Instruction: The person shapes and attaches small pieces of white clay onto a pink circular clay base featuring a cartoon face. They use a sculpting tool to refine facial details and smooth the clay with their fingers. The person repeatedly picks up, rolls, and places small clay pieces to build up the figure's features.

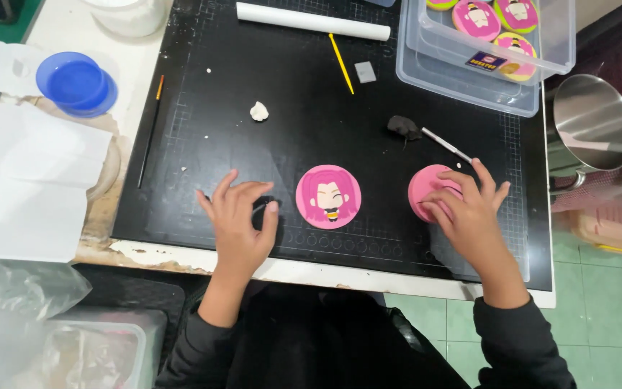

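My left hand (239, 216) curls around a small black lump (262, 211) on the black cutting mat (203, 137), fingers half closed on it. My right hand (466, 205) rests fingertips on a plain pink disc (425, 189), not gripping. Between them lies the pink-haired figure disc (328, 197).

- We look from a single head-worn camera, facing almost straight down onto the black cutting mat (311, 86).
- We sit close, at arm's reach, forearms entering from the bottom edge.
- We have no second view to compare.
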